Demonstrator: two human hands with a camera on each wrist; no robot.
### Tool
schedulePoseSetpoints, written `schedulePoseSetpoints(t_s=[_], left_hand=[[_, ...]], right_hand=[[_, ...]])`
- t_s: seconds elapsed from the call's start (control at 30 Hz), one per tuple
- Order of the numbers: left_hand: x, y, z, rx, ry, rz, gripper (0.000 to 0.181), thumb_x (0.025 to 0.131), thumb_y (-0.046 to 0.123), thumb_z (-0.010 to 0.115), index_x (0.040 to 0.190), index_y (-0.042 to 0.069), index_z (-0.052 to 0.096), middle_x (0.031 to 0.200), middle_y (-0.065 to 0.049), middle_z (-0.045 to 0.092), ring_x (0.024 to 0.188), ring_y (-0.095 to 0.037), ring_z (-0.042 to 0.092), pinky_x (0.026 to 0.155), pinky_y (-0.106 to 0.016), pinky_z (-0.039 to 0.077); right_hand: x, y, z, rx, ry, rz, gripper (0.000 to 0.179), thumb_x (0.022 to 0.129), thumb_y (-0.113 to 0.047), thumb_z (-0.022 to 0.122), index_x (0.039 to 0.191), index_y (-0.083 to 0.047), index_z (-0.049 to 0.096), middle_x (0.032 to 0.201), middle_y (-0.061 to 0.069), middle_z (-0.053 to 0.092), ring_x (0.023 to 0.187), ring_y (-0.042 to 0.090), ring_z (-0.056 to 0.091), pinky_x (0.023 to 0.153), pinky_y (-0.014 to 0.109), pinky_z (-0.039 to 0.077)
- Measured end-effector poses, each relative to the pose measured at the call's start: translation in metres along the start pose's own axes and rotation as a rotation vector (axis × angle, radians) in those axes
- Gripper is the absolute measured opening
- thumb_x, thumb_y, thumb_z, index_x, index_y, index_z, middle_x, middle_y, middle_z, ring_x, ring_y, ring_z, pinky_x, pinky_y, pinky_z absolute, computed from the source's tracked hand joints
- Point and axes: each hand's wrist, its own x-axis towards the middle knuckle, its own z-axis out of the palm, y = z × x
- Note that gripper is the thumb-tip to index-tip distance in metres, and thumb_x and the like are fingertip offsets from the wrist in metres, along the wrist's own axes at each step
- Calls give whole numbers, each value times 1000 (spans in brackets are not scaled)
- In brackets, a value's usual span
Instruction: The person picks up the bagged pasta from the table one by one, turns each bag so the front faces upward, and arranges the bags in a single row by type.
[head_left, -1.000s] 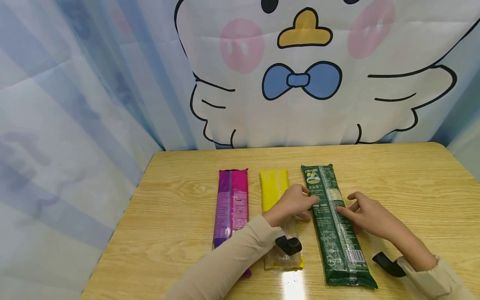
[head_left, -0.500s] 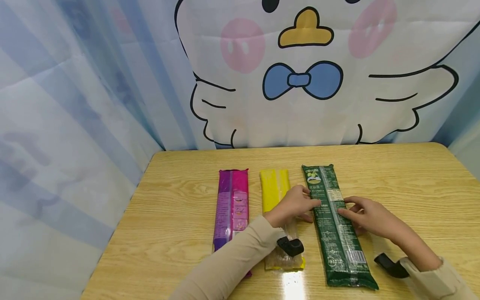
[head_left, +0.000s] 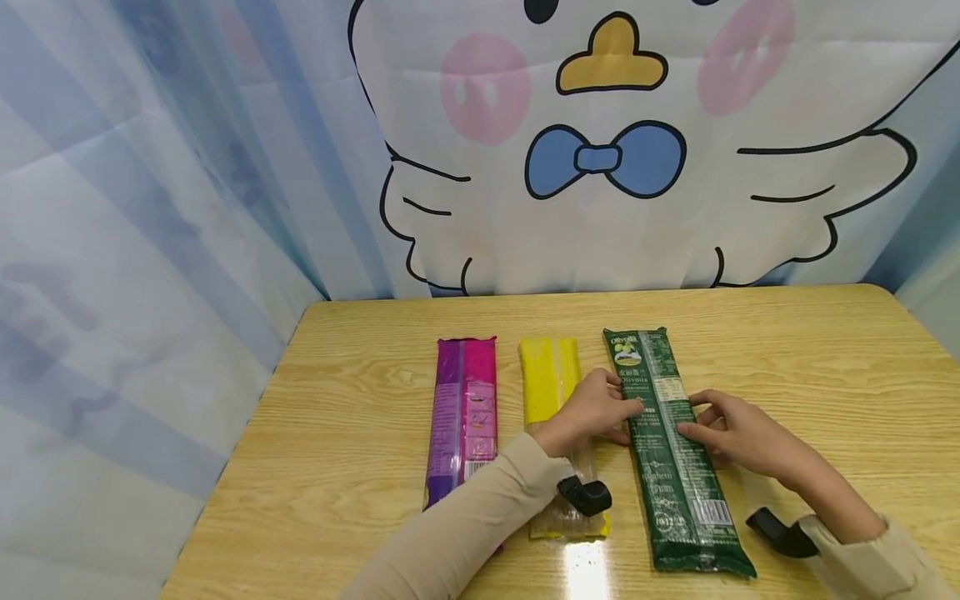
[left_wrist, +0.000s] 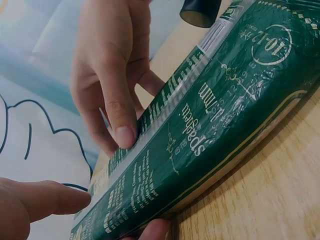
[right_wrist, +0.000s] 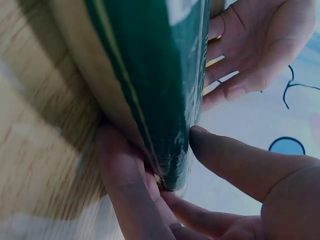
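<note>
A long green packet of spaghetti lies print side up on the wooden table, slightly slanted. My left hand holds its left edge, thumb on top and other fingers low along the side. On the opposite edge, my right hand grips it with the thumb on the upper face. In the right wrist view, fingers of that hand curl in under the packet's edge. A yellow packet with a see-through lower part lies under my left wrist. Farther left is a purple and pink packet, partly covered by my left sleeve.
The wooden table runs back to a hanging cloth printed with a cartoon character. Black wrist cameras, one on the left wrist and one on the right, hang close over the table.
My right hand's fingers have closed in on the green packet's right edge. The packet and my left hand have shifted very slightly right. The other two packets stay put.
</note>
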Motion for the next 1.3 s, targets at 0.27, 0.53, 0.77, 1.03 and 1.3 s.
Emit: schedulePoseSetpoints(t_s=[0.27,0.53,0.77,1.03,1.3], left_hand=[[1,-2,3,18,32,30,42,90,5,71,125,6,50,101,-5,53,60,-23,58,63,-39,61],[0,-3,7,68,85,65,47,83,-2,75,123,8,53,100,-4,55,60,-23,60,60,-35,59],[0,-3,10,86,122,76,48,81,-3,77,122,9,56,102,-4,59,62,-21,63,58,-32,58],[-2,-1,12,63,144,56,44,84,10,79,122,8,55,104,-5,59,64,-20,59,61,-33,56],[-2,4,15,-66,124,43,31,88,34,76,82,10,56,68,2,47,47,-16,42,52,-34,51]], right_hand=[[0,0,1,18,16,-30,71,99,-27,63,141,19,28,113,28,59,83,21,64,63,35,56],[-3,-4,1,-11,37,-82,66,99,-21,62,141,19,29,113,27,59,85,21,65,62,34,55],[-5,-9,2,-80,78,-134,60,99,-12,60,138,23,31,110,29,59,88,24,66,61,31,57],[-6,-18,3,-121,87,-171,56,99,-6,59,139,23,32,104,22,62,85,23,65,57,29,56],[-13,-30,3,-221,113,-222,53,97,-4,60,137,22,37,106,23,64,84,25,66,57,26,55]])
